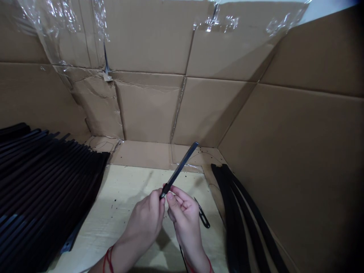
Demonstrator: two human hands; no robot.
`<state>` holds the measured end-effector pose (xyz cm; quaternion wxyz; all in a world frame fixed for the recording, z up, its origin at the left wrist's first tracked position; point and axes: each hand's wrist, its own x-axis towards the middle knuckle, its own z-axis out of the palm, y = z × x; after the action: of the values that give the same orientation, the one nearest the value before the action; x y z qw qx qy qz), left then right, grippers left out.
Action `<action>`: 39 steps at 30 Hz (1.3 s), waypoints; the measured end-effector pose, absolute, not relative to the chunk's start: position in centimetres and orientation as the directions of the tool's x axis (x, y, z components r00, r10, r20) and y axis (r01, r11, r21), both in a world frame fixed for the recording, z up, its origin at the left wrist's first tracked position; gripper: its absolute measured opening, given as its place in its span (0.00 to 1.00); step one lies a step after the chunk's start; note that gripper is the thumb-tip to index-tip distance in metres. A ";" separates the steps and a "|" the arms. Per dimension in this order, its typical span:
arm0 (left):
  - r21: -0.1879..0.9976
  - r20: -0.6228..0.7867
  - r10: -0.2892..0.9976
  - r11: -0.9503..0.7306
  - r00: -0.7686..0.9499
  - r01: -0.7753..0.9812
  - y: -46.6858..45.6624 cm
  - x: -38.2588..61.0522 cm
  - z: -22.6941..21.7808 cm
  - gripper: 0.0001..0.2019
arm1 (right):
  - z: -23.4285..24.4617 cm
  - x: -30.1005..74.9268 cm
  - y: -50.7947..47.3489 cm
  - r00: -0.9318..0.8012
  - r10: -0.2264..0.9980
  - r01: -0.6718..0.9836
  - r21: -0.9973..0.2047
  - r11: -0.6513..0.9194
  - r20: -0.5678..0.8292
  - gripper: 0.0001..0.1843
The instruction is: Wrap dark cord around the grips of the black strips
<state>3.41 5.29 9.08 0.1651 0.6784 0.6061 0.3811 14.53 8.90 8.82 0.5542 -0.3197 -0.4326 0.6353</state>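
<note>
A narrow, flat black strip (182, 165) slants up and to the right from between my hands, above the pale work surface (133, 180). My left hand (146, 214) pinches it near its lower end, where a thicker dark piece (166, 188) surrounds or overlaps it. Close beside, my right hand (186, 216) is closed with thumb and fingers against the same spot. Beneath the right hand, a thin black length runs down to the lower edge; whether it belongs to the same strip I cannot tell. Right of that hand lies a small black pointed tool (203, 217) with a slotted handle.
A thick row of long black strips (51, 193) covers the left side. Several wider black strips (241, 212) hang or lie curved along the right. Cardboard walls (153, 106) with clear tape enclose the back and sides. Small dark specks dot the surface.
</note>
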 end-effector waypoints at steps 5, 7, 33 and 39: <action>0.794 0.283 0.956 -0.187 -0.079 0.579 5.3 3.2 10.0 0.10 | 8.6 14.3 8.9 -0.116 0.986 -0.400 -0.914 0.067 0.123 0.14; 0.848 0.245 0.967 -0.178 -0.072 0.499 5.2 3.1 10.2 0.10 | 8.3 14.3 9.0 -0.081 0.984 -0.404 -0.908 0.114 0.159 0.12; 0.970 0.008 0.993 0.022 0.121 -0.243 6.6 2.8 9.7 0.21 | 9.1 15.1 9.9 -0.210 0.966 -0.494 -0.869 0.026 0.149 0.15; 0.872 -0.075 0.935 0.230 0.345 -0.432 7.0 2.4 8.3 0.23 | 9.0 14.9 9.8 -0.324 0.933 -0.480 -0.877 -0.017 0.159 0.21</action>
<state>2.40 6.96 8.28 0.7174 0.3975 0.3165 0.4767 14.89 9.84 9.02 0.5272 -0.2450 -0.4621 0.6697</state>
